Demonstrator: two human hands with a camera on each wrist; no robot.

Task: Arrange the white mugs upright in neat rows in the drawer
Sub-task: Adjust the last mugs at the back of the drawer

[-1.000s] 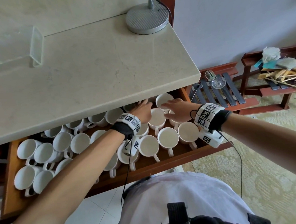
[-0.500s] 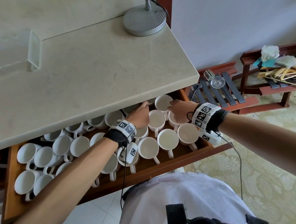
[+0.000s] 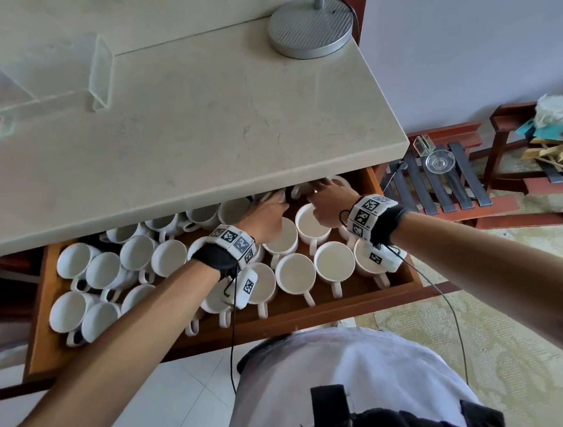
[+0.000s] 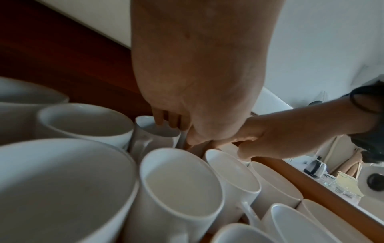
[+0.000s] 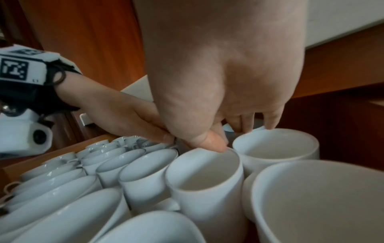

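Many white mugs (image 3: 297, 272) stood upright in the open wooden drawer (image 3: 314, 314) under the pale stone tabletop (image 3: 168, 138), those on the right in tidy rows, those on the left crowded and uneven. From the head view, both hands reached to the drawer's back right corner, partly under the tabletop's edge: the left hand (image 3: 267, 214) and the right hand (image 3: 330, 198) sat close together over the rearmost mugs. A round metal lamp base (image 3: 310, 28) rested on the tabletop, and a slatted wooden rack (image 3: 444, 185) stood by the wall to the right.

From the left wrist, the left hand (image 4: 193, 92) had its fingers (image 4: 160, 118) curled down over the rim of a back-row mug (image 4: 158, 133), its grip closed on that rim. The right hand (image 4: 276, 134) came in from the right, just beside it.

From the right wrist, the right hand (image 5: 224, 85) had its thumb (image 5: 209, 143) on the rim of one mug (image 5: 205, 180) and its fingertips (image 5: 272, 121) at the rim of the neighbouring mug (image 5: 276, 148); whether its grip held either I could not tell. The left hand (image 5: 124, 115) touched it from the left.
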